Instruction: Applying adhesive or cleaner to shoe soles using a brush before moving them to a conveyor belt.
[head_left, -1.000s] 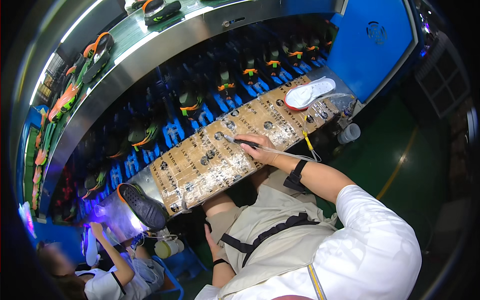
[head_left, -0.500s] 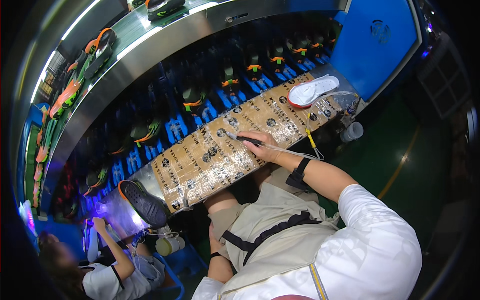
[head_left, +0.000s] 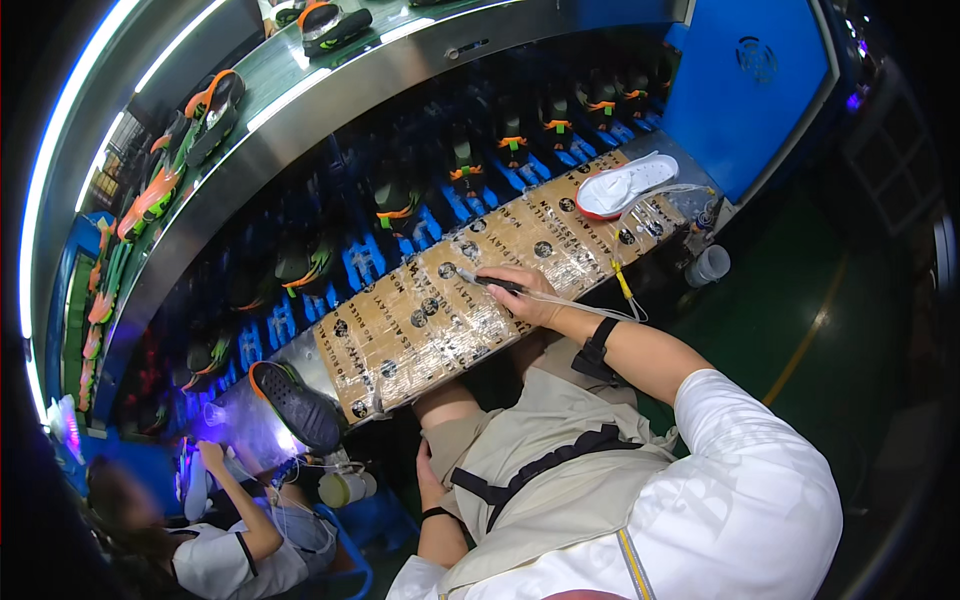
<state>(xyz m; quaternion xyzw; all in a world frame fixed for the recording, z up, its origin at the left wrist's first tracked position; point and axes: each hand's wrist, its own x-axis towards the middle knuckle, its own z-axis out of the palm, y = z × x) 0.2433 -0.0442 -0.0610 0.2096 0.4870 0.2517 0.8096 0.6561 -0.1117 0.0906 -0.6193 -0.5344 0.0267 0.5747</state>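
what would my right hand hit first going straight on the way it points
Probably the brown bench covering, at the tip of the pen-like tool in the right hand, though depth is unclear. If it skims clear, perhaps a blue fixture past the far edge.

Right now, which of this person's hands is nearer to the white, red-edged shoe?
Right: the right hand, holding a slim black tool, is below-left of the white, red-edged shoe in view; the left hand is farther below, by the beige shorts.
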